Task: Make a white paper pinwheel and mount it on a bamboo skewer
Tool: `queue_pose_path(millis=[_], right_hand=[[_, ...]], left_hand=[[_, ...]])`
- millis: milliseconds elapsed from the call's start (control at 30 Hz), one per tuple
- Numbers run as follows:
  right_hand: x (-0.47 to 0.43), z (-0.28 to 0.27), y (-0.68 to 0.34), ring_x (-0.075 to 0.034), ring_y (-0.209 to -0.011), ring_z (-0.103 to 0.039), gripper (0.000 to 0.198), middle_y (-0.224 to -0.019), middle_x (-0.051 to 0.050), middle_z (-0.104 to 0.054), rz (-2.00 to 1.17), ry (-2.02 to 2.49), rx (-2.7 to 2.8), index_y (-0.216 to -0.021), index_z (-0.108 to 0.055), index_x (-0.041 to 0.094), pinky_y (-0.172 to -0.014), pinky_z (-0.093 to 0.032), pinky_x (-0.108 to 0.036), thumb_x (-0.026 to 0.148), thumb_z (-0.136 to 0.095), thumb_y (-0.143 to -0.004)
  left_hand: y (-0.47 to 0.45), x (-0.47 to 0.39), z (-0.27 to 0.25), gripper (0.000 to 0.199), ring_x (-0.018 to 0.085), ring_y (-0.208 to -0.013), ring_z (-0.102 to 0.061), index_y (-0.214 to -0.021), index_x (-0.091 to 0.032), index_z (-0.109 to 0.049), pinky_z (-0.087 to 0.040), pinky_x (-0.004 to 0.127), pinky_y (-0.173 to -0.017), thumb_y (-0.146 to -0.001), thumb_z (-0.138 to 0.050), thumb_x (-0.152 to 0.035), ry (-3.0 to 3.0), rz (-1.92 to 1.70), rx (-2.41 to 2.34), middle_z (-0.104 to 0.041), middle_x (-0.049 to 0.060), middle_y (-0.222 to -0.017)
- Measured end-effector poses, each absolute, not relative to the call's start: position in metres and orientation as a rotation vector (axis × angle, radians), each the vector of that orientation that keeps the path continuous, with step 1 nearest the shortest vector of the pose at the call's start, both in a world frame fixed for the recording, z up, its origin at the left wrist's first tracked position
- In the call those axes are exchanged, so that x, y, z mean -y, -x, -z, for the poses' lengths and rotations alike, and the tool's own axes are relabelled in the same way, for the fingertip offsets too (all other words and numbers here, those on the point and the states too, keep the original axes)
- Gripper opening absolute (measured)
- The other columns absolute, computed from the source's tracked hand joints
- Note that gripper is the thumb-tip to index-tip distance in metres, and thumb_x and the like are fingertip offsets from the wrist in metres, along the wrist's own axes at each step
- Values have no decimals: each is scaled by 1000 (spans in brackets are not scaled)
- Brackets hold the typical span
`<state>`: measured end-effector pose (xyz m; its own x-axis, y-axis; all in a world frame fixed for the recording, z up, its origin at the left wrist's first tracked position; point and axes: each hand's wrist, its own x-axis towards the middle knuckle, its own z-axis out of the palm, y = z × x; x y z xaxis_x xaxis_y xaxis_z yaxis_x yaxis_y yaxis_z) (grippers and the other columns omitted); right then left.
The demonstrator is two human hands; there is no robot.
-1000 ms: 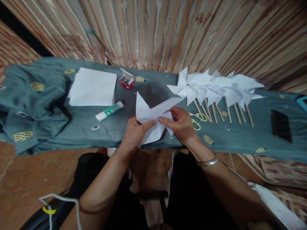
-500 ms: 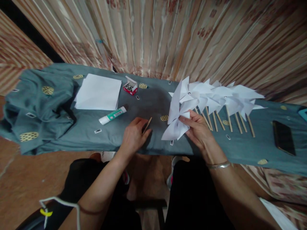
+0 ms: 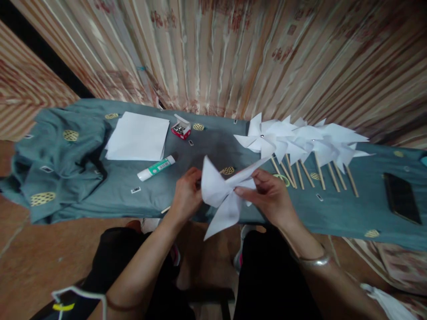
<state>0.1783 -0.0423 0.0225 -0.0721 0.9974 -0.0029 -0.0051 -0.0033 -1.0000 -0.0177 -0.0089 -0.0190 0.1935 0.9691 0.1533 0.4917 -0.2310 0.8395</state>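
Note:
In front of me a white paper pinwheel [image 3: 222, 195] is held up by my right hand [image 3: 271, 195], thumb near its middle and fingers behind it. My left hand [image 3: 188, 193] is closed around a thin wooden stick [image 3: 165, 209], whose one end sticks out below the wrist. Part of that hand's fingers and the stick's far end lie behind the paper blades. Several finished pinwheels [image 3: 310, 138] with wooden sticks lie overlapping at the right. A small red box of metal pins [image 3: 181, 130] stands open beyond my left hand.
A stack of white paper [image 3: 138, 135] and a green-and-white glue stick [image 3: 156, 168] lie on the left. A yellow-green ring [image 3: 282, 179] is by the pinwheel sticks. A dark phone [image 3: 402, 198] lies at far right. Bunched cloth [image 3: 66, 169] covers the left end.
My right hand has brought the pinwheel left and toward me, so it meets my left hand. The stick in my left hand is now partly behind the paper. The yellow-green ring has come into view.

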Motion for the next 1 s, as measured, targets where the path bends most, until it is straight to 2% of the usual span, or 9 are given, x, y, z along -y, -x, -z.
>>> queue_pose_path(millis=[67,133,200,300,467,700,867,1000], right_hand=[[53,-29,-172,-15,-73,-70,15,-85,1,-76,-980,1268,1531,-93,-69,24,-65,-57,-25,23,-73,-79],[61,-36,-167,-16,-82,-72,16,-96,-2,-77,-565,1256,1827,-99,-68,24,-72,-58,-28,18,-65,-85],[66,-42,-164,-17,-85,-72,19,-93,-4,-77,-249,1106,1986,-107,-65,23,-76,-58,-31,16,-57,-91],[66,-47,-163,-17,-84,-71,26,-89,-4,-76,-21,993,2012,-117,-60,20,-75,-58,-31,13,-54,-92],[66,-50,-166,-18,-88,-71,30,-94,-5,-76,18,990,1978,-121,-59,20,-79,-57,-32,14,-57,-92],[69,-57,-170,-20,-90,-72,47,-97,-4,-76,-1,1002,1969,-134,-50,26,-80,-58,-36,13,-59,-90],[66,-65,-172,-20,-90,-72,41,-96,-4,-76,44,1046,2008,-130,-52,26,-80,-59,-35,13,-57,-90],[67,-69,-173,-18,-89,-72,38,-95,-4,-76,81,1082,2018,-122,-57,24,-78,-59,-32,7,-55,-88]], left_hand=[[18,8,10,9,15,-72,-62,-79,-16,-71,-47,25,-64,-76,-67,-24,-1586,-1086,-1291,-68,4,-81],[17,8,0,15,12,-60,-59,-78,-16,-70,-44,23,-53,-71,-72,-30,-1249,-1119,-1188,-68,1,-72],[15,9,-7,19,10,-54,-56,-75,-16,-71,-43,21,-51,-63,-79,-30,-1014,-1133,-1095,-65,-1,-62],[11,13,-12,24,8,-53,-55,-72,-16,-74,-43,19,-52,-56,-86,-29,-839,-1102,-1016,-64,-3,-58],[8,23,-14,29,8,-53,-55,-74,-17,-76,-41,18,-50,-55,-89,-34,-714,-1003,-983,-68,-1,-63],[6,26,-27,27,9,-53,-52,-64,-15,-75,-37,20,-50,-51,-88,-34,-704,-946,-974,-64,0,-62],[2,25,-25,15,11,-60,-54,-62,-17,-77,-41,23,-56,-55,-83,-28,-809,-990,-951,-65,2,-66],[2,26,-21,10,15,-66,-59,-66,-20,-79,-46,25,-64,-58,-80,-27,-882,-991,-926,-70,3,-71]])
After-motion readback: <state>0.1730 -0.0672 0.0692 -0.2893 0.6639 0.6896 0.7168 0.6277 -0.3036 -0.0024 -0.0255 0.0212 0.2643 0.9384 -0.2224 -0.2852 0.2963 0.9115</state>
